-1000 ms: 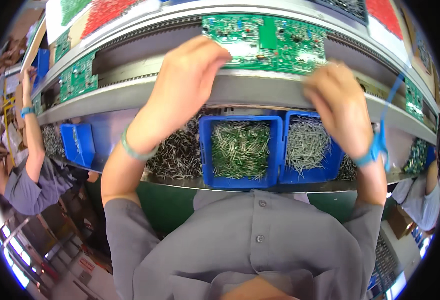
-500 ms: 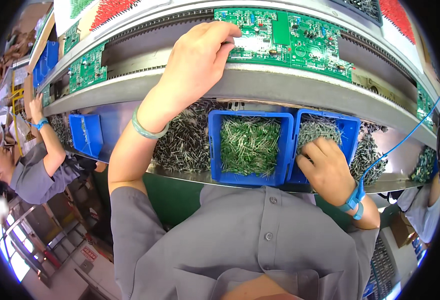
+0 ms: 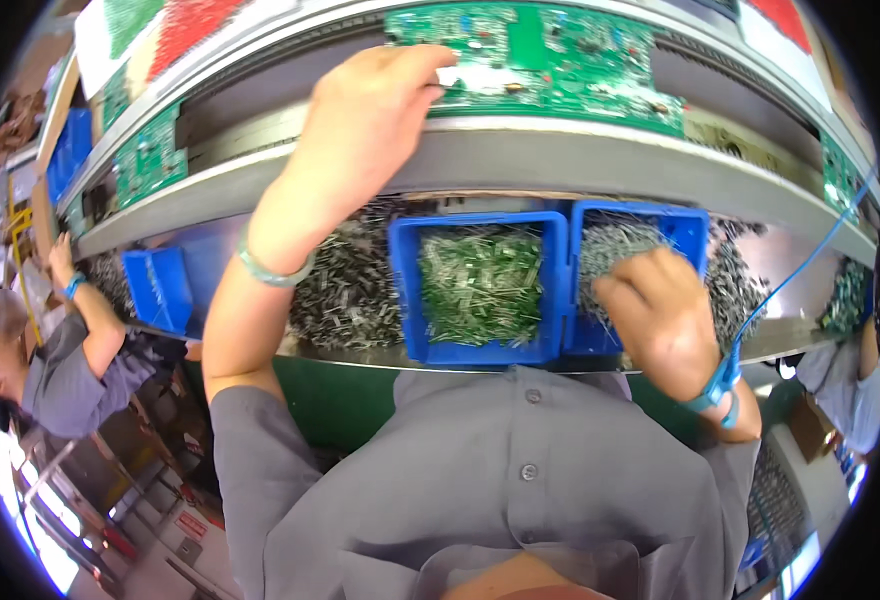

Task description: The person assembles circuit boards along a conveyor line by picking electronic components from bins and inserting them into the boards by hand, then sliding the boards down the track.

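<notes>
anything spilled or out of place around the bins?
Yes. Loose leaded components lie heaped on the shelf left of the middle blue bin, more right of the right blue bin, where the right hand digs. The green board under the left hand sits straight.

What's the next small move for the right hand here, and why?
Probably pinch a few leaded components and lift clear. The right hand is already down in the right blue bin of grey parts, while the left hand rests its fingertips on the green circuit board on the conveyor.
</notes>
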Demonstrator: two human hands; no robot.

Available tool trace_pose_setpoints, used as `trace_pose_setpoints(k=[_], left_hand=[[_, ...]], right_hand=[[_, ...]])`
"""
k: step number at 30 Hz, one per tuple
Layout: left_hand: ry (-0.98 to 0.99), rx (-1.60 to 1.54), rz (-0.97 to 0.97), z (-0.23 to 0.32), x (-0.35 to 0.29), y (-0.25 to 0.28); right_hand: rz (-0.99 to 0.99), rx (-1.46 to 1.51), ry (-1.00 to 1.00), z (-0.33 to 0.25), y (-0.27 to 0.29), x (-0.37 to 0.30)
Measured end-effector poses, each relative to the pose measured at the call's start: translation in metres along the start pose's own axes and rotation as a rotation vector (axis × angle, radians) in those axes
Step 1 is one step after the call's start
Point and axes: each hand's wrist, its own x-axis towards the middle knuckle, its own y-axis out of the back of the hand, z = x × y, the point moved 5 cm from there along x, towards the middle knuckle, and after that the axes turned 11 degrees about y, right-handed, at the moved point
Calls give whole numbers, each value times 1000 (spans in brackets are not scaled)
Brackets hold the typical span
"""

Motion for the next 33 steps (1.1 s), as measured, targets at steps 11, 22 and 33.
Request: trace_pose_setpoints(k=[11,22,33], left_hand=[[76,30,-38,3,4,-1],[-46,92,-11,53,-14,8],[-272,-1,-308,131,-34,-37]], right_hand=[[81,-52,-45,15,11,-1],[33,-249,-9,21,10,17],[299,355,-104,43,29,7]])
